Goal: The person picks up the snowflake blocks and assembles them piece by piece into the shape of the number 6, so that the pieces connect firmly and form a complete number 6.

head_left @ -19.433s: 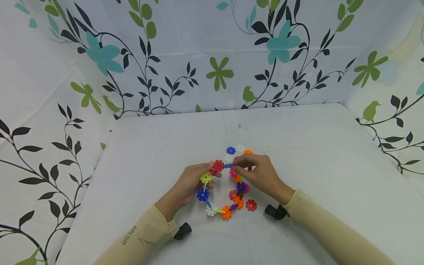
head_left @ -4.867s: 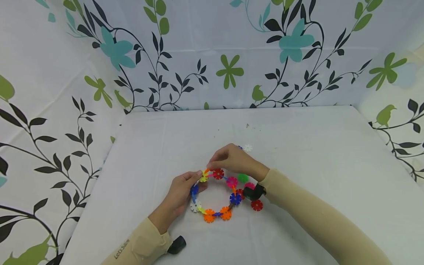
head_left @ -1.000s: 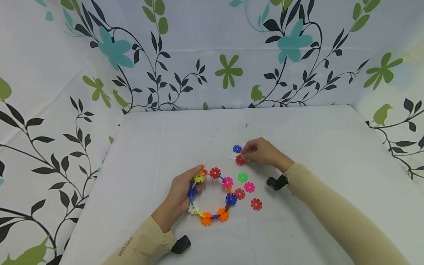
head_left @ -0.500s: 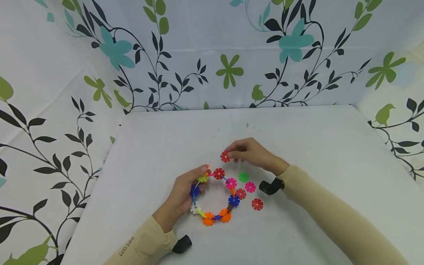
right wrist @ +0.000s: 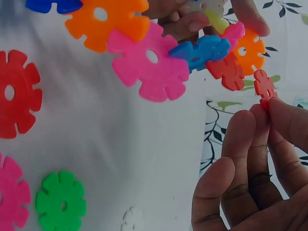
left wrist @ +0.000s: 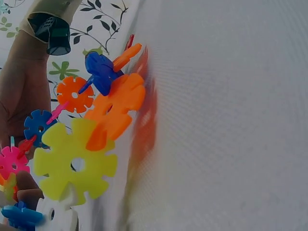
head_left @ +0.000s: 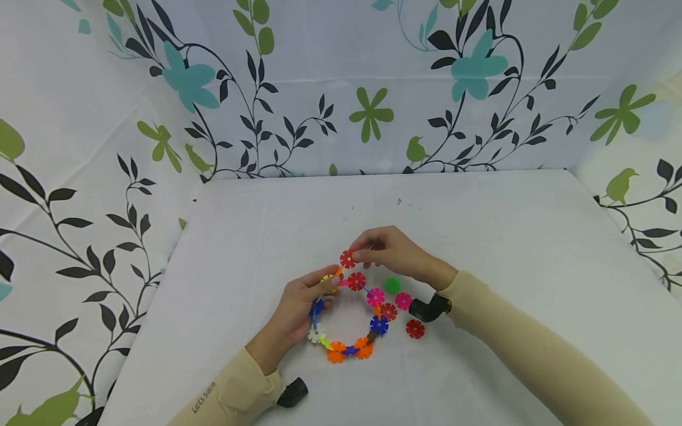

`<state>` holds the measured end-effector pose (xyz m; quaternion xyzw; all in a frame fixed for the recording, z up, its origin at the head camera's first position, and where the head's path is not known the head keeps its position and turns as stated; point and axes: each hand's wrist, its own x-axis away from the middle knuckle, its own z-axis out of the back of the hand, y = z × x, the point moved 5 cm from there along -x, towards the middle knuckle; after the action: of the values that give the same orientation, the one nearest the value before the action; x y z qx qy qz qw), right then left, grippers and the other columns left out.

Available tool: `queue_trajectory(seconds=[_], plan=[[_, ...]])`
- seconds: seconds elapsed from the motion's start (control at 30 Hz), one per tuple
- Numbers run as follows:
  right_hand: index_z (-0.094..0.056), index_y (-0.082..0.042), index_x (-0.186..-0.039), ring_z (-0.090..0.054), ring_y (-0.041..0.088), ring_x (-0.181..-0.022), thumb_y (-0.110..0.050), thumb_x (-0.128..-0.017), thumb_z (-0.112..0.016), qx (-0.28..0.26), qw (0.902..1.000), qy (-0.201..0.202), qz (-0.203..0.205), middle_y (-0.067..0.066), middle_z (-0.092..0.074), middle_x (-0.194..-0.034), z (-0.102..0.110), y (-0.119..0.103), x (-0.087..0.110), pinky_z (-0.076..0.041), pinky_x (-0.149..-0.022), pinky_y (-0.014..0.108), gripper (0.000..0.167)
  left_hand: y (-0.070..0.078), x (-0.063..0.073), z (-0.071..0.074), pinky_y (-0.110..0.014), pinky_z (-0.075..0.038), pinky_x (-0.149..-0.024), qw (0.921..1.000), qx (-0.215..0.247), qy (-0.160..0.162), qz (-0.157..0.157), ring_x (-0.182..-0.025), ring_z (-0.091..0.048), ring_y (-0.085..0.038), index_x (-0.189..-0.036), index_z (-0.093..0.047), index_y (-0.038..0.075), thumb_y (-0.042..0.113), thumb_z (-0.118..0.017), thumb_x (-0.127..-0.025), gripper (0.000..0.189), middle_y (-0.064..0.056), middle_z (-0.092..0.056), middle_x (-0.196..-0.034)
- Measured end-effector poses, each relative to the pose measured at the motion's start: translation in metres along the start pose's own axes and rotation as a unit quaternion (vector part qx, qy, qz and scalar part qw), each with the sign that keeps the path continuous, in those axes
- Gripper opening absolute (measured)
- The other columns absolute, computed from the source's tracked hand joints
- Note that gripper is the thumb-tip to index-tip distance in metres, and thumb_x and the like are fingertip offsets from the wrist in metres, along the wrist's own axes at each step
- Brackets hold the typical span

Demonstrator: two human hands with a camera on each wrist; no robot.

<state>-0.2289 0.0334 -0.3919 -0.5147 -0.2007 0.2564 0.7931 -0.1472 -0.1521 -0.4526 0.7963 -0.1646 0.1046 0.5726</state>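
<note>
A ring of interlocking flower-shaped plastic discs in many colours hangs from my left hand (head_left: 298,305), which pinches it near the yellow disc (head_left: 328,282). An orange disc (head_left: 340,271) stands out from the ring at the left fingertips. Between thumb and fingers, my right hand (head_left: 394,253) pinches a red disc (head_left: 347,258) by its edge. That red disc's lower rim is right at the orange disc's tip in the head view. In the right wrist view the same red disc (right wrist: 264,85) is seen nearly edge-on, close beside the orange disc (right wrist: 250,52).
Loose discs lie right of the ring: a green one (head_left: 392,286), a pink one (head_left: 403,301), and two red ones, the nearer (head_left: 415,329) toward the table front. A white disc (right wrist: 131,219) lies farther back. Black wrist cameras (head_left: 292,393) hang from both sleeves.
Over the last second my right hand has carried the red disc left from the far loose discs to the orange disc. Earlier it worked at a blue disc, then at the orange one.
</note>
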Motion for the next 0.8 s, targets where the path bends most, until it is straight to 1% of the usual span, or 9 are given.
queue_trajectory(seconds=[0.13,0.33,0.53,0.63,0.8], plan=[[-0.073,-0.01,-0.111,-0.066,0.027,-0.085,-0.017,-0.098,-0.068,-0.005,1.0,0.001,0.0,0.004,-0.071,-0.099,-0.001,-0.002,0.002,-0.052,-0.085,0.059,0.015,0.0,0.0,-0.001,-0.025,-0.05,-0.075,0.9999,-0.01,0.0,-0.006,-0.096,-0.059,-0.025,-0.131,-0.067,0.005,0.021,-0.074,-0.094,0.041,-0.01,-0.067,-0.103],[-0.074,-0.01,-0.108,-0.067,0.026,-0.083,-0.017,-0.097,-0.07,0.004,0.9999,0.011,-0.001,0.003,-0.071,-0.098,-0.002,-0.001,0.003,-0.053,-0.088,0.056,0.013,0.001,0.002,-0.002,-0.025,-0.049,-0.074,0.9999,-0.002,-0.003,-0.012,-0.095,-0.059,-0.023,-0.132,-0.067,0.005,0.016,-0.072,-0.096,0.037,-0.006,-0.067,-0.102],[-0.074,-0.01,-0.106,-0.067,0.026,-0.083,-0.018,-0.096,-0.072,0.026,0.9994,0.019,0.012,0.001,-0.071,-0.096,-0.004,-0.005,0.005,-0.055,-0.084,0.055,0.013,0.002,0.002,-0.002,-0.025,-0.049,-0.073,0.9998,-0.004,-0.006,-0.019,-0.094,-0.06,-0.023,-0.131,-0.068,0.005,0.015,-0.072,-0.096,0.037,-0.006,-0.068,-0.101],[-0.074,-0.011,-0.104,-0.067,0.026,-0.084,-0.018,-0.095,-0.073,0.04,0.9988,0.026,0.015,0.0,-0.071,-0.094,-0.004,-0.008,0.007,-0.057,-0.081,0.05,0.012,0.003,0.003,-0.003,-0.025,-0.049,-0.073,0.9998,-0.003,-0.005,-0.019,-0.094,-0.06,-0.023,-0.13,-0.068,0.005,0.015,-0.072,-0.096,0.036,-0.007,-0.068,-0.101],[-0.076,-0.013,-0.101,-0.066,0.019,-0.081,-0.02,-0.092,-0.077,0.087,0.9947,0.046,0.03,-0.006,-0.072,-0.09,-0.004,-0.015,0.009,-0.057,-0.074,0.037,0.011,0.003,0.003,-0.003,-0.025,-0.049,-0.073,0.9999,-0.001,0.0,-0.014,-0.094,-0.059,-0.024,-0.13,-0.068,0.005,0.015,-0.072,-0.096,0.036,-0.008,-0.068,-0.101]])
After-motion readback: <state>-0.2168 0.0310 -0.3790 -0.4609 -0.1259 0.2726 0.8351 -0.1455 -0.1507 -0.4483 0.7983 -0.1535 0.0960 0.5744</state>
